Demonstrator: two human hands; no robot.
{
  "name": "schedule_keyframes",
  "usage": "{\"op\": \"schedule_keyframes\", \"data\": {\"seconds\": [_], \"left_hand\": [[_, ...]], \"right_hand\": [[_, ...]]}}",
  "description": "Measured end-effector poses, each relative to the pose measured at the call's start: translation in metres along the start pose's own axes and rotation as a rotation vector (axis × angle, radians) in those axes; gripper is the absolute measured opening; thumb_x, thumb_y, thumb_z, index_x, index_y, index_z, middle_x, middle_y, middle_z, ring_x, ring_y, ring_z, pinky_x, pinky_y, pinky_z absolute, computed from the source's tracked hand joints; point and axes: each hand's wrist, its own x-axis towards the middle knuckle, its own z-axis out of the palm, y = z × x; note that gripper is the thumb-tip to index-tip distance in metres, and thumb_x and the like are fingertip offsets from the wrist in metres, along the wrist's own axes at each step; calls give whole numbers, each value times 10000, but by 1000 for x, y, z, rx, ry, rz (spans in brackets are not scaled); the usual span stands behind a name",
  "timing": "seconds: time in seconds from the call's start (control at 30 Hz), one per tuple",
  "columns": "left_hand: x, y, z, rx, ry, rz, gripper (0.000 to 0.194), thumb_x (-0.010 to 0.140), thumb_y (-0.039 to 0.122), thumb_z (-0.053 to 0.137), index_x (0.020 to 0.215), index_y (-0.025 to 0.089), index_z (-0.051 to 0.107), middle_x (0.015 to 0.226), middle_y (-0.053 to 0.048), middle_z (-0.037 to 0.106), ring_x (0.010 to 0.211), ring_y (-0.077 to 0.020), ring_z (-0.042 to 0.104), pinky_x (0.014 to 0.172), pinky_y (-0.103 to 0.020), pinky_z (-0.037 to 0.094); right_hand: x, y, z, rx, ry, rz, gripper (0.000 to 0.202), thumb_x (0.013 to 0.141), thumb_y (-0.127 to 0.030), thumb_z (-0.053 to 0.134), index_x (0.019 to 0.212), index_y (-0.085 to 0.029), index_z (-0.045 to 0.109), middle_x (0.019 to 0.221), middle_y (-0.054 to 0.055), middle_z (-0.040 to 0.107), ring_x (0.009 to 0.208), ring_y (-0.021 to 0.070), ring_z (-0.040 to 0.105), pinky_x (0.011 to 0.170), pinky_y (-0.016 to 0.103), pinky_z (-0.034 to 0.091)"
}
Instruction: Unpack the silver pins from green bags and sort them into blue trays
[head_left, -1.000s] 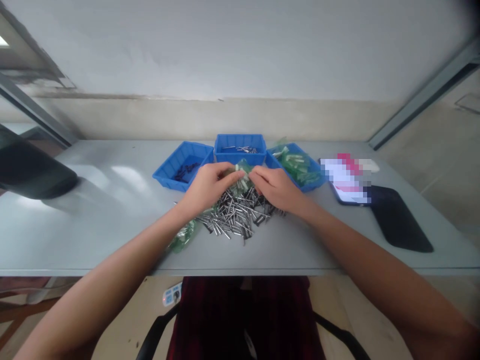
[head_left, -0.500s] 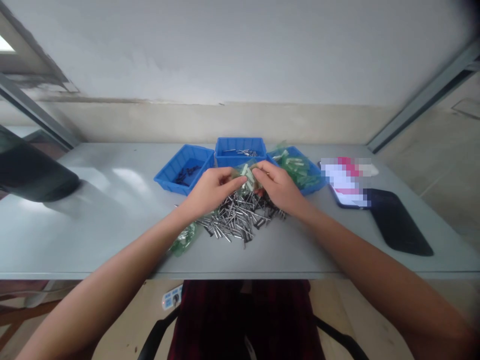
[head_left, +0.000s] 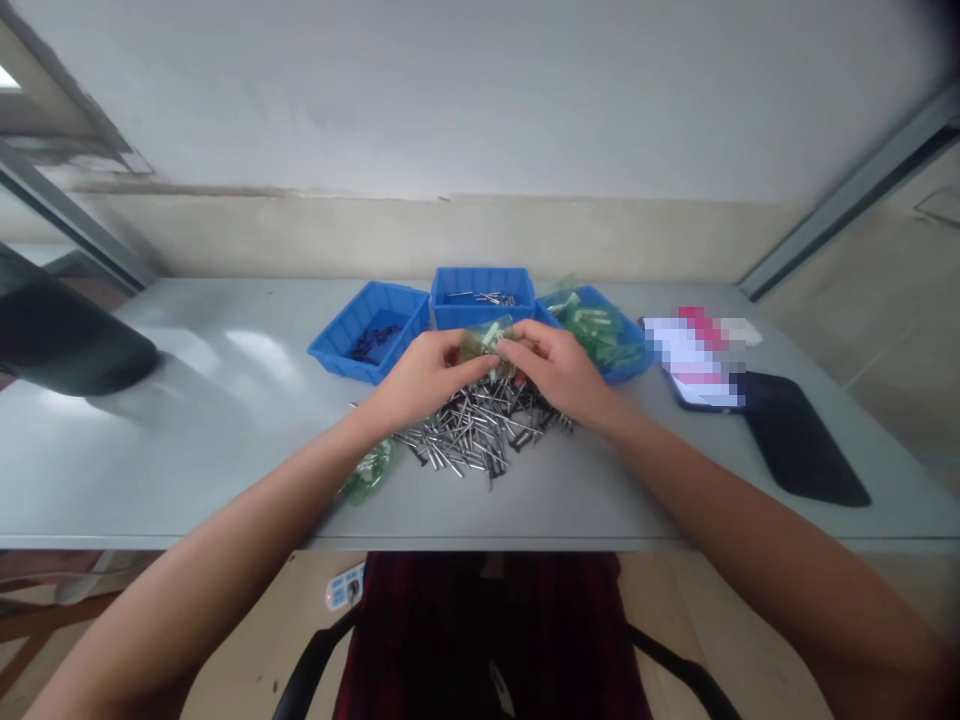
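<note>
Between my two hands is a small green plastic bag [head_left: 489, 338] with pale, stick-like pieces inside. My left hand [head_left: 436, 372] pinches its left side, thumb stretched across the front. My right hand [head_left: 555, 368] closes on its right side with bent fingers. Just below, a loose pile of metal screws or pins [head_left: 472, 432], some silver and some dark, spreads over the table. Another green bag [head_left: 367, 472] lies beside my left forearm. The fingertips behind the held bag are partly hidden.
Behind my hands stand a left blue bin [head_left: 337, 340] with dark pieces, a middle blue bin [head_left: 480, 318] with silver pins, and a right blue bin [head_left: 637, 362] full of green bags. A phone [head_left: 694, 365], a black pad [head_left: 806, 445] and a dark cylinder [head_left: 67, 335] flank them.
My right fingers have shifted slightly along the bag, and its upper part now stands more spread between my hands. The whole view has tilted a little. The pile looks the same.
</note>
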Motion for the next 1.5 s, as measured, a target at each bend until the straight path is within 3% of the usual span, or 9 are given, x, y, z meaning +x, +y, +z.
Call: {"op": "schedule_keyframes", "data": {"seconds": [0.27,0.6,0.8,0.97,1.1,1.23,1.37,1.43,1.5], "left_hand": [[0,0,1,-10,20,23,264,856,335,572,651,180,509,579,38,400,516,-90,346,478,-246,287],[3,-6,-3,-103,-17,-50,314,892,394,529,658,185,504,594,18,494,583,-111,529,529,-238,388],[6,-6,-3,-94,91,-51,374,919,396,478,611,185,494,564,17,507,557,-113,514,544,-249,397],[5,-6,-4,-20,174,-16,395,901,370,518,553,184,488,561,16,491,540,-107,468,535,-258,391],[5,-7,-4,-236,127,-75,375,875,381,571,557,187,522,501,27,497,457,-91,469,477,-253,401],[6,-9,-2,-467,84,-199,179,833,357,636,807,185,676,777,-47,705,555,-118,642,452,-231,459],[7,-8,-3,-522,99,-197,202,831,276,623,994,182,698,1019,-100,717,734,-164,709,475,-211,499],[6,-5,-4,-542,109,-191,229,850,282,596,1022,171,699,1061,-115,706,775,-178,710,504,-220,523],[6,-3,-4,-550,124,-192,245,868,334,585,976,154,711,1041,-124,706,760,-174,700,524,-231,538]], "right_hand": [[-1,-1,1,-18,4,-7,239,916,-396,492,765,-211,494,609,-45,479,552,103,496,532,253,368],[1,1,1,25,72,14,175,904,-374,515,844,-211,536,642,-34,547,576,118,540,561,262,422],[2,-4,-1,68,98,38,166,900,-362,517,814,-222,538,678,-37,534,584,112,536,567,257,420],[2,-4,-5,56,99,15,274,907,-391,514,696,-216,503,626,-38,470,580,107,489,577,257,401],[3,0,-6,196,40,25,355,903,-414,527,629,-215,422,557,-55,409,506,88,426,530,253,379],[3,4,-4,379,7,109,274,878,-436,558,720,-220,501,561,-57,481,467,80,455,471,236,399],[4,6,-5,442,27,120,178,859,-372,584,966,-235,619,864,16,660,721,128,625,571,251,494],[4,5,-6,450,17,87,221,873,-389,555,1018,-240,630,979,39,664,857,160,642,629,274,521],[4,3,-7,429,7,55,272,899,-441,498,986,-228,644,1009,53,657,872,171,643,638,290,528]]}}
